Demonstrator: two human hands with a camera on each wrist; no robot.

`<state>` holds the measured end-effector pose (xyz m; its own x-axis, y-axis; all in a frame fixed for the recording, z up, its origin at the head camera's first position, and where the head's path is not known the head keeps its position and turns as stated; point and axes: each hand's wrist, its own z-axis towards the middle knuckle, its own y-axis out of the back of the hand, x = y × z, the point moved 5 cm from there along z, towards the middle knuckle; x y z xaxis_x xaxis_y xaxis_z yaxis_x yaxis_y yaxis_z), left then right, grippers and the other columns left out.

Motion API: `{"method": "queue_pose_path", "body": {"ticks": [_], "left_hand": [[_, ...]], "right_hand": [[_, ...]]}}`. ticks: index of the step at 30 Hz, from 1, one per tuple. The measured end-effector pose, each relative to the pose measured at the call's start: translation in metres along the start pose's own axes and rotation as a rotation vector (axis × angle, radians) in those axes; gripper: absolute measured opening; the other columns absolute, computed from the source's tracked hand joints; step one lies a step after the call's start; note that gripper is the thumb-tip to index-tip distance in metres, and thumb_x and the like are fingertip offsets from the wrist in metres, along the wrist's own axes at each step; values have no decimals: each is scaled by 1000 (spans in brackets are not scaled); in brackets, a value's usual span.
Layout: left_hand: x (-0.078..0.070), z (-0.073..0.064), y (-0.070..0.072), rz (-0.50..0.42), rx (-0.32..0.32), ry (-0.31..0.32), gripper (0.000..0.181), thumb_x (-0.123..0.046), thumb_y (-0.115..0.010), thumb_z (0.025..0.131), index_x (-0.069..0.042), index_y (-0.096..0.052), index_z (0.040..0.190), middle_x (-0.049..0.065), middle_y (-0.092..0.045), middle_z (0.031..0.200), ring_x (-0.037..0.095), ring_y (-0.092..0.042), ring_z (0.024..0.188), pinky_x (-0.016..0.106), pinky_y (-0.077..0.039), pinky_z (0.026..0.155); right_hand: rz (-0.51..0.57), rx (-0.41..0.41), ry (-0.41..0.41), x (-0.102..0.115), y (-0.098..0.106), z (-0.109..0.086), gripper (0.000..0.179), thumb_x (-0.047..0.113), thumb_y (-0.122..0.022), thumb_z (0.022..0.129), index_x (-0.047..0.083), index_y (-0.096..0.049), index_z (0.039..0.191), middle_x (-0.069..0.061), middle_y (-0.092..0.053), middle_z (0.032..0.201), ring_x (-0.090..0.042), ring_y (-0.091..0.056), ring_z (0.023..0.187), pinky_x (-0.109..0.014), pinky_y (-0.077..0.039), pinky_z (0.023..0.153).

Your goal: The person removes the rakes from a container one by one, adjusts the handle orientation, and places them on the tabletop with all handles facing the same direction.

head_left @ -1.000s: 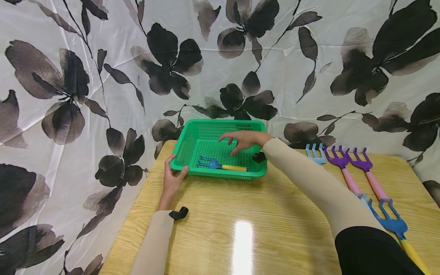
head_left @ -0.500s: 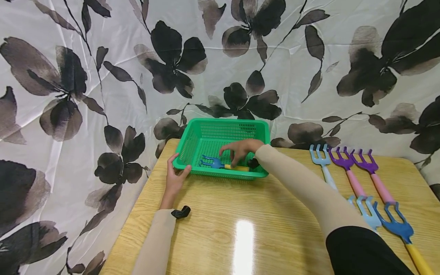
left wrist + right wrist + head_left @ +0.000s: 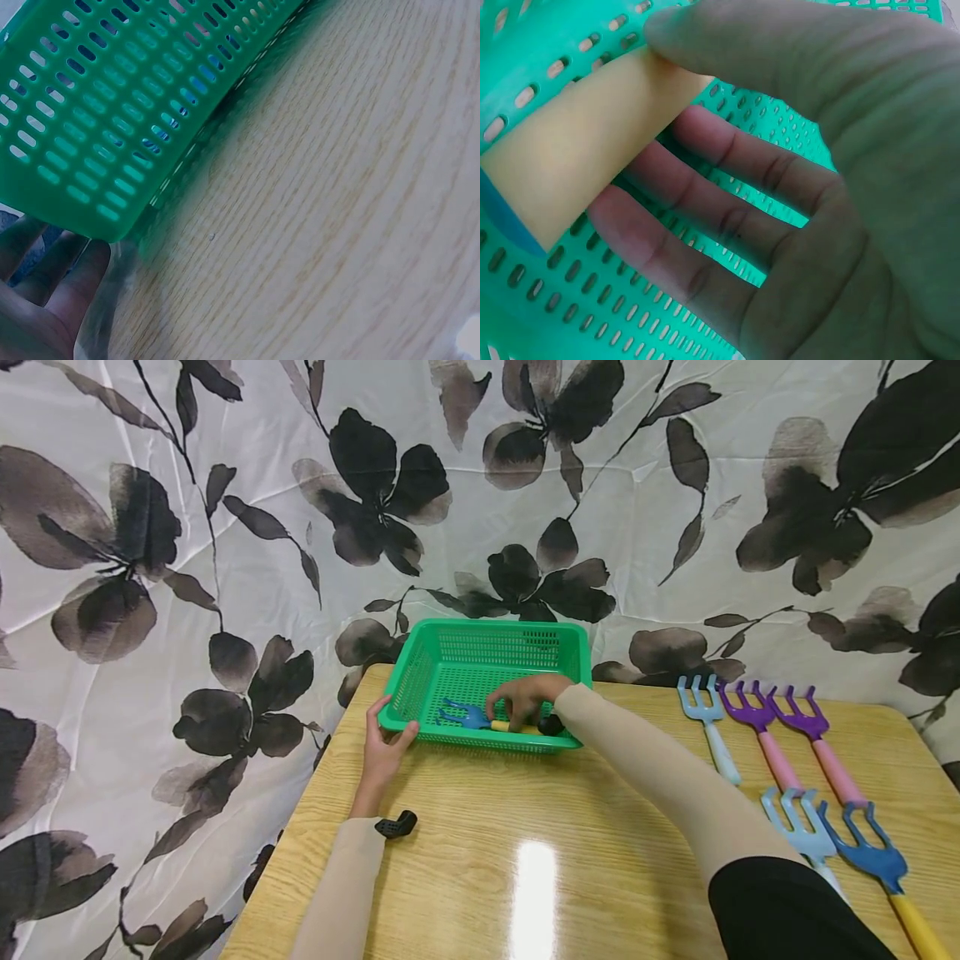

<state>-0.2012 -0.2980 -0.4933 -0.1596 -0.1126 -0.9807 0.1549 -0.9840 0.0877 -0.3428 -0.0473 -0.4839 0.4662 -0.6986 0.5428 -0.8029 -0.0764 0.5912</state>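
A green plastic basket (image 3: 442, 647) stands at the back of the table. My left hand (image 3: 381, 758) holds its front left corner, thumb at the front rim and fingers along the left side. Inside the basket lies a small garden hand fork (image 3: 471, 717) with blue tines and a yellow handle. My right hand (image 3: 525, 700) reaches down into the basket over that handle. In the right wrist view, the thumb and fingers pinch the yellow handle (image 3: 577, 142) from opposite sides. The left wrist view shows the fingertips at the basket corner (image 3: 90, 217).
On the right of the wooden table (image 3: 450, 843) lie several more hand forks: a light blue one (image 3: 705, 714), a purple one with a pink handle (image 3: 806, 722), and a blue one with a yellow handle (image 3: 877, 860). A floral cloth (image 3: 637, 527) hangs behind.
My right hand has come down from above the basket onto the yellow handle and its fingers have closed around it. The left hand stays at the basket corner.
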Motion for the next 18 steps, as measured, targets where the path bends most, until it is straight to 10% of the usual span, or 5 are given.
{"method": "queue_pose_path", "body": {"ticks": [18], "left_hand": [[6, 0, 0, -4, -1, -11, 74, -12, -68, 99, -10, -26, 159, 33, -34, 155, 44, -47, 134, 49, -40, 108]], "right_hand": [[-6, -30, 21, 0, -3, 1, 33, 9, -71, 96, 22, -62, 125, -8, -66, 96, -15, -56, 73, -35, -55, 61]]}}
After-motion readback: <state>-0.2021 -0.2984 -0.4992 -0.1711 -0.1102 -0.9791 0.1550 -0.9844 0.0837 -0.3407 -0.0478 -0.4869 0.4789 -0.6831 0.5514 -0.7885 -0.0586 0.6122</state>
